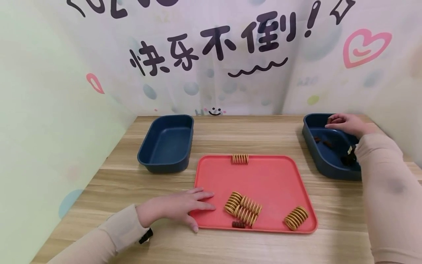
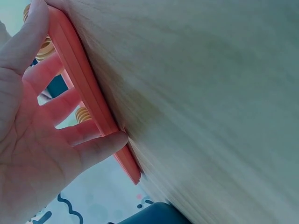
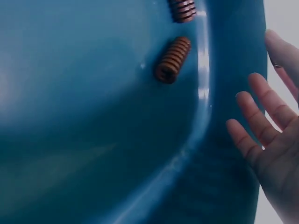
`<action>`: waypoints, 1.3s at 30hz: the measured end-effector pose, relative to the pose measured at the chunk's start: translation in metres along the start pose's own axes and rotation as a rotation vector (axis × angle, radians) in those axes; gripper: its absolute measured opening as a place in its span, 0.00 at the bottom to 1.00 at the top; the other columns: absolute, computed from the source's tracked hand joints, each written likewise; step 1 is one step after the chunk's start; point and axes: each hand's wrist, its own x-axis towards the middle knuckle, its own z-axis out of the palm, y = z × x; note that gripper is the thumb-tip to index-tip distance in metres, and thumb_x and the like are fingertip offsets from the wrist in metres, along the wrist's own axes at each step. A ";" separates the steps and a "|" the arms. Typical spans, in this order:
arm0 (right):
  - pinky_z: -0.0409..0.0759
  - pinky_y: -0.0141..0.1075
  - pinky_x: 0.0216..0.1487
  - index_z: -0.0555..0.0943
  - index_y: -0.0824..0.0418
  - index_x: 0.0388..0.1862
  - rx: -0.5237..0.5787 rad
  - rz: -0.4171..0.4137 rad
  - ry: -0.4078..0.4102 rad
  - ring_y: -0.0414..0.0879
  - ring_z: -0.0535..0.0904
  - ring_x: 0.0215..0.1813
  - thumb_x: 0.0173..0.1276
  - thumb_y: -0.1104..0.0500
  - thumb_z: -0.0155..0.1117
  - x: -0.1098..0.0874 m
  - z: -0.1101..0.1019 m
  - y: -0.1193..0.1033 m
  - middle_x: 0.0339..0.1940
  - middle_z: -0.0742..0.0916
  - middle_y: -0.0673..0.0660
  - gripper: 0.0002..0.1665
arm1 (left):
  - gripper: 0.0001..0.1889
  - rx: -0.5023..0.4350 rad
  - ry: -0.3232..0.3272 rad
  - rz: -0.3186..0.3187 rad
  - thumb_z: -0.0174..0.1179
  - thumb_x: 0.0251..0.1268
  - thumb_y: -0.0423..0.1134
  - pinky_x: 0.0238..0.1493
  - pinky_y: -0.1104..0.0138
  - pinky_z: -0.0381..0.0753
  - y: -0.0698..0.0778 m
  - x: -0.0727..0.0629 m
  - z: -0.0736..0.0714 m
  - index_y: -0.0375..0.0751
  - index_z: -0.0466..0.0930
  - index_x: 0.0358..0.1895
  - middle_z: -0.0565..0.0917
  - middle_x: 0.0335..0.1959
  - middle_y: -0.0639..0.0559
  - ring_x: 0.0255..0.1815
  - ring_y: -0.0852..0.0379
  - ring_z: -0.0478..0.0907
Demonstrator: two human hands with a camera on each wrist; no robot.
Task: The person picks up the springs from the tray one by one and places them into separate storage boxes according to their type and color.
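Note:
My left hand rests with spread fingers on the left rim of a red tray; its thumb lies by the near left corner. On the tray lie several gold coil springs, three bunched near the front edge, beside a small dark brown spring. My right hand is over the far side of the right blue bin, pinching a small brown spring that its fingers mostly hide. Two brown springs lie on that bin's floor in the right wrist view.
Another blue bin stands at the left, behind the tray. The wood-grain table meets a printed cloth backdrop at the back. A black strap piece shows under the right wrist.

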 end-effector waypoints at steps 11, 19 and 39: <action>0.71 0.35 0.35 0.70 0.74 0.52 -0.094 0.012 -0.104 0.48 0.72 0.37 0.64 0.48 0.59 0.005 0.015 0.017 0.39 0.80 0.66 0.31 | 0.36 0.016 -0.003 -0.007 0.62 0.50 0.56 0.67 0.52 0.57 0.002 -0.001 0.001 0.59 0.64 0.66 0.55 0.72 0.55 0.72 0.44 0.48; 0.67 0.36 0.33 0.73 0.73 0.47 -0.160 -0.006 -0.149 0.48 0.70 0.33 0.62 0.52 0.61 0.006 0.018 0.020 0.31 0.78 0.60 0.25 | 0.36 0.015 0.006 0.001 0.62 0.50 0.56 0.67 0.53 0.56 0.004 -0.002 0.002 0.58 0.64 0.66 0.55 0.72 0.54 0.72 0.44 0.48; 0.74 0.40 0.33 0.63 0.76 0.58 -0.062 0.060 -0.278 0.50 0.71 0.37 0.64 0.52 0.59 0.003 0.014 0.015 0.37 0.74 0.62 0.34 | 0.35 0.004 0.011 0.005 0.62 0.50 0.55 0.66 0.51 0.57 0.001 0.000 0.001 0.57 0.65 0.65 0.56 0.71 0.53 0.71 0.43 0.49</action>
